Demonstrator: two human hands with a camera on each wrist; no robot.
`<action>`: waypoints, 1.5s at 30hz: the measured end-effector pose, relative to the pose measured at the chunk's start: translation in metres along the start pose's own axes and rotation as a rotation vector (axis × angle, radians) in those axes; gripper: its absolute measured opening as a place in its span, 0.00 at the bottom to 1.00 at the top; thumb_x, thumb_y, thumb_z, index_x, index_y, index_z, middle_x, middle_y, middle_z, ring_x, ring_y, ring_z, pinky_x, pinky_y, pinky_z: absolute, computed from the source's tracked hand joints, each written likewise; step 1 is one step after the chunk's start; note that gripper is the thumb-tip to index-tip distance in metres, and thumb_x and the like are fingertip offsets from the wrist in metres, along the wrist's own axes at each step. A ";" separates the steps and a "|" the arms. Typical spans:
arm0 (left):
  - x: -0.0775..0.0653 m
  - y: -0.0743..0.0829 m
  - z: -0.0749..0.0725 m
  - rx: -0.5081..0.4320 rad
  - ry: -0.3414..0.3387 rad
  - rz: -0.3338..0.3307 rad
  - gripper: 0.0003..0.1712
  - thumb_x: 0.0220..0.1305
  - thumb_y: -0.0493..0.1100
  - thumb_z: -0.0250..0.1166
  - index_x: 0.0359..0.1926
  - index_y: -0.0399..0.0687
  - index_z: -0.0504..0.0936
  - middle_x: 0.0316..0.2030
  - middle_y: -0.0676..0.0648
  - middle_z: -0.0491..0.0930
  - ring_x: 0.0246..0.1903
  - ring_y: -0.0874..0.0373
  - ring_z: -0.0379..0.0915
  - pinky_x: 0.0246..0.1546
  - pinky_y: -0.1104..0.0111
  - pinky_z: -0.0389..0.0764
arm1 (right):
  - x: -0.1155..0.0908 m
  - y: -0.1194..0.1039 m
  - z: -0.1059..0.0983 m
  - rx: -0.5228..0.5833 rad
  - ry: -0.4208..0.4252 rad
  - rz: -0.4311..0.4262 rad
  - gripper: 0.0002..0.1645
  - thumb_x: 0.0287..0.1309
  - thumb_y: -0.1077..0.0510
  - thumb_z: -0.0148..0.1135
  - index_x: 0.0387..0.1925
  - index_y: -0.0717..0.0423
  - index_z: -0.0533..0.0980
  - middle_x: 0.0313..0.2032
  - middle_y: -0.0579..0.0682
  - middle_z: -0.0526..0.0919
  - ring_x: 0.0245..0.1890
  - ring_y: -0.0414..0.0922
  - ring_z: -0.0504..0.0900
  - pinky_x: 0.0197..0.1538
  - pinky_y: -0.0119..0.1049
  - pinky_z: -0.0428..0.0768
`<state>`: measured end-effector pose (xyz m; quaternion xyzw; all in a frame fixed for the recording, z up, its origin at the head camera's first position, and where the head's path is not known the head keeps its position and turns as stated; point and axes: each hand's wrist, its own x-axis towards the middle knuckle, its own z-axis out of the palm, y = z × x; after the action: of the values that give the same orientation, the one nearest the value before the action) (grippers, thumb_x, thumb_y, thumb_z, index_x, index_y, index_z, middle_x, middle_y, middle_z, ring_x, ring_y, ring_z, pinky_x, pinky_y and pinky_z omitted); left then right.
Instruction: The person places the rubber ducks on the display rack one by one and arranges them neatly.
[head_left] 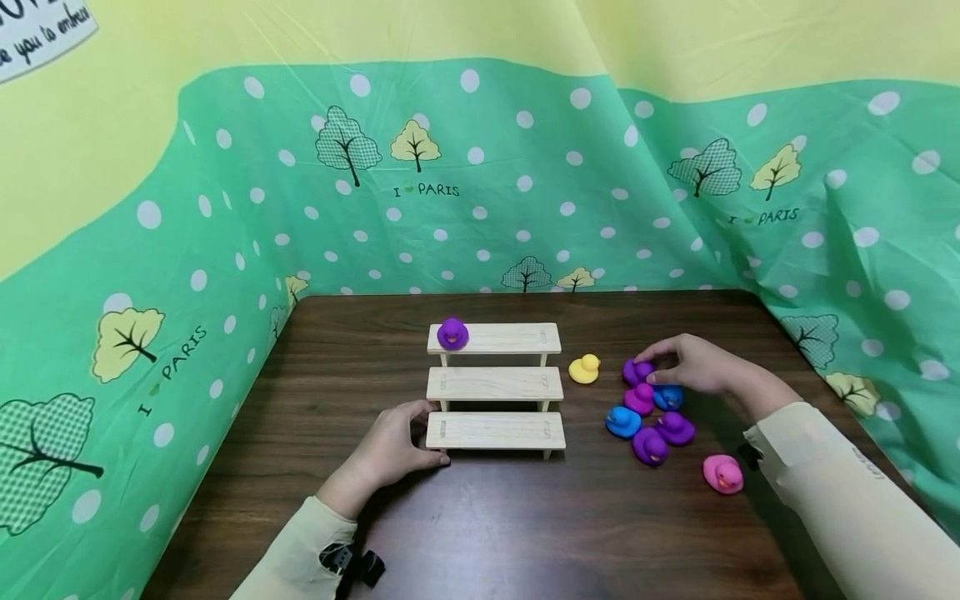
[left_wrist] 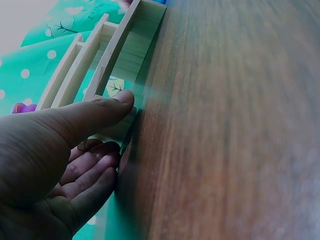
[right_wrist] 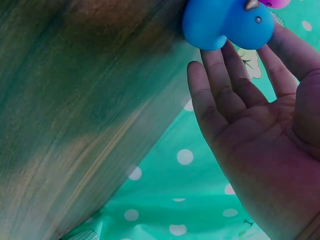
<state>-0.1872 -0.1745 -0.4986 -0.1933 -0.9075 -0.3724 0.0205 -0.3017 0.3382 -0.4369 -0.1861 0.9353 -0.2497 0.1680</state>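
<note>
A pale wooden three-step stand (head_left: 495, 383) sits on the table, with a purple rubber duck (head_left: 452, 334) at the left of its top step. My left hand (head_left: 390, 446) grips the left end of the bottom step, thumb in front and fingers behind. On the right, my right hand (head_left: 693, 364) pinches another purple duck (head_left: 636, 372) between thumb and forefinger. Close under that hand lie a magenta duck (head_left: 639, 399) and a blue duck (head_left: 668, 397). In the right wrist view, the blue duck (right_wrist: 210, 25) hides the pinched one.
A yellow duck (head_left: 583, 369) stands between the stand and the group. Nearer me are a second blue duck (head_left: 623, 422), two more purple ducks (head_left: 650, 447) and a pink duck (head_left: 723, 474). Green dotted cloth (head_left: 480, 183) walls the brown table (head_left: 480, 533) at back and sides.
</note>
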 end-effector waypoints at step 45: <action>0.000 0.000 0.000 -0.014 -0.002 0.005 0.31 0.40 0.45 0.90 0.45 0.53 0.83 0.35 0.60 0.85 0.41 0.63 0.82 0.50 0.58 0.82 | 0.003 -0.112 0.002 0.110 0.436 -0.185 0.18 0.66 0.56 0.73 0.56 0.46 0.84 0.51 0.45 0.85 0.50 0.45 0.83 0.53 0.47 0.82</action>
<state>-0.1876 -0.1743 -0.4987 -0.1961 -0.9045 -0.3783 0.0189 -0.2737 0.2460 -0.3795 -0.2031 0.9135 -0.3488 -0.0514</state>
